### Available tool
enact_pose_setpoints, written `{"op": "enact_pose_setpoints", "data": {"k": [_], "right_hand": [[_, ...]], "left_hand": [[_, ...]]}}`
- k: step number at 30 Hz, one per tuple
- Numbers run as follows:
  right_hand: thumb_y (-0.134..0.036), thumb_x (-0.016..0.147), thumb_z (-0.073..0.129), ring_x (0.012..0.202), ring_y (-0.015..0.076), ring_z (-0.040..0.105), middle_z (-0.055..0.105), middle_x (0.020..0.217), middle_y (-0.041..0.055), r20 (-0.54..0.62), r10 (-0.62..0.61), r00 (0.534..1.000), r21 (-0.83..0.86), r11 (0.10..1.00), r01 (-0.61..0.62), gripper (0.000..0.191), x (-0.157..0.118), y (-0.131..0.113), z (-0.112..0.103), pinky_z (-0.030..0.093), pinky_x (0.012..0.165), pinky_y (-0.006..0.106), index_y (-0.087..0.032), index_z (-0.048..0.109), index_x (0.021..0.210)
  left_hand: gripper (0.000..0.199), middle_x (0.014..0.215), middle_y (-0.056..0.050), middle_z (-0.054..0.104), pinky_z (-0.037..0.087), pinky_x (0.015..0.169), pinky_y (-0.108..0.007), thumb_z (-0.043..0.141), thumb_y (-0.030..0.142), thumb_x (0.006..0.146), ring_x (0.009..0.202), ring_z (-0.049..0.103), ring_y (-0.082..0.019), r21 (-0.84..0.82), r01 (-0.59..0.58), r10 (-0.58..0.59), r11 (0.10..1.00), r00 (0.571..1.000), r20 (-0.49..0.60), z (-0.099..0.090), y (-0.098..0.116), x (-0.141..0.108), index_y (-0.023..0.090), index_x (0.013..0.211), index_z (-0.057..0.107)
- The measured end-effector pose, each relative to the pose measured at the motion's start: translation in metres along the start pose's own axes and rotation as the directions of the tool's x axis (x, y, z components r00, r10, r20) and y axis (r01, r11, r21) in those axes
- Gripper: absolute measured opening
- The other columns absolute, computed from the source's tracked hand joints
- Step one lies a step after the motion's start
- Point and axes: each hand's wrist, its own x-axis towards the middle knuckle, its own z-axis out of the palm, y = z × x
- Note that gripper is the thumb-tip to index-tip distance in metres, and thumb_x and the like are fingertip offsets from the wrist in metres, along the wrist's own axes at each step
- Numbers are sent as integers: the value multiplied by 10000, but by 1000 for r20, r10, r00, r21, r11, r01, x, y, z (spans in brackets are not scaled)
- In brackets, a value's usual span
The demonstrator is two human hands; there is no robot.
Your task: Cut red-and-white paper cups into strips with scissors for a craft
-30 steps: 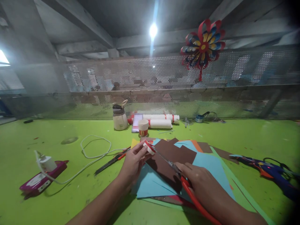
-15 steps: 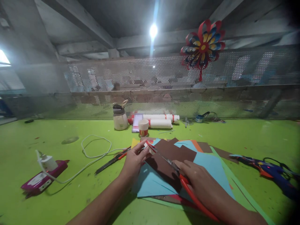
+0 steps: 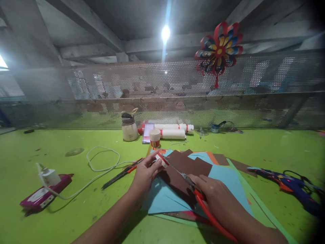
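Between its thumb and fingers, my left hand [image 3: 146, 172] pinches a small white and red paper piece [image 3: 162, 160]. My right hand [image 3: 209, 189] is wrapped round long red-handled scissors [image 3: 207, 211], whose metal blades point up and left to the paper piece. Whether the blades touch it is hard to tell. Under both hands lies a pile of coloured sheets: brown paper [image 3: 189, 166] on top, light blue paper [image 3: 167, 200] beneath, and green paper [image 3: 264, 206] at the right. A paper cup [image 3: 154, 138] stands just beyond my left hand.
A purple power strip [image 3: 47, 193] with a charger, a white cable [image 3: 98, 174] and a black-and-orange tool [image 3: 122, 174] lie left on the green table [image 3: 83, 220]. A blue glue gun [image 3: 291, 183] lies right. Behind stand a bottle [image 3: 129, 128], a phone [image 3: 148, 132] and white rolls [image 3: 174, 134].
The scissor blades look closer together at the paper piece, which has tilted slightly. Both hands stay nearly in place; the whole view has shifted a little.
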Motion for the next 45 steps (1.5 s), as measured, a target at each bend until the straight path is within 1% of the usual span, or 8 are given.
{"op": "enact_pose_setpoints", "data": {"k": [7, 13, 19, 21, 29, 35, 40, 45], "right_hand": [[-110, 868, 416, 782, 237, 573, 609, 838, 65, -28, 1, 1000, -22, 1000, -1, 357, 0, 2, 2, 405, 682, 352, -200, 582, 1170], [-136, 884, 427, 805, 221, 552, 586, 865, 60, 1, 10, 1000, 60, 998, -10, 309, 1, 2, 3, 406, 701, 338, -225, 583, 1135], [-98, 843, 416, 768, 232, 538, 570, 851, 66, 5, 15, 1000, -15, 1000, -15, 364, 2, 4, 2, 389, 679, 347, -204, 571, 1155], [-90, 819, 428, 762, 235, 538, 572, 847, 65, 6, 14, 1000, -38, 999, -14, 386, 2, 4, 2, 383, 669, 344, -205, 571, 1159], [-109, 829, 416, 810, 248, 583, 618, 878, 86, 40, 34, 999, -55, 998, -32, 404, 5, 7, 9, 407, 704, 345, -192, 578, 1190], [-129, 837, 414, 875, 278, 602, 642, 930, 93, 59, 29, 998, -76, 997, -25, 398, 8, 12, 16, 411, 726, 361, -206, 586, 1188], [-148, 814, 440, 880, 280, 614, 655, 926, 86, 78, 64, 995, -72, 996, -58, 382, 10, 13, 18, 414, 721, 356, -217, 618, 1145], [-145, 818, 422, 879, 281, 618, 663, 918, 92, 77, 68, 995, -77, 995, -62, 387, 12, 11, 17, 415, 723, 356, -204, 631, 1139]], "left_hand": [[331, 1118, -135, 696, 463, 958, -391, 677, 298, 797, 1014, 645, -243, -26, 88, -84, 996, 989, 122, -5, 6, 2, 139, 1087, 689], [319, 1090, -121, 705, 488, 898, -373, 707, 337, 763, 971, 653, -235, 12, 76, -77, 997, 991, 111, -7, 1, 4, 149, 1020, 709], [346, 1103, -125, 703, 484, 905, -384, 696, 322, 774, 988, 654, -248, 37, 42, -46, 998, 992, 115, -5, 0, 3, 155, 1078, 693], [327, 1093, -134, 704, 480, 917, -387, 690, 314, 781, 976, 657, -243, 41, 37, -41, 998, 993, 111, -5, 0, 2, 139, 1057, 695], [344, 1045, -140, 705, 523, 784, -338, 692, 336, 775, 882, 663, -202, 127, 136, -137, 983, 991, 5, -12, -8, 5, 148, 1062, 665], [403, 1041, -140, 702, 517, 791, -320, 717, 347, 750, 853, 666, -189, 124, 131, -134, 984, 991, 12, -21, -19, 10, 142, 1089, 649], [333, 958, -126, 711, 526, 747, -301, 704, 303, 756, 790, 663, -175, 120, 160, -162, 980, 987, 11, -22, -24, 15, 122, 1032, 655], [281, 943, -119, 707, 524, 725, -284, 681, 293, 776, 762, 647, -159, 118, 165, -168, 979, 986, 12, -22, -24, 15, 116, 992, 657]]}}
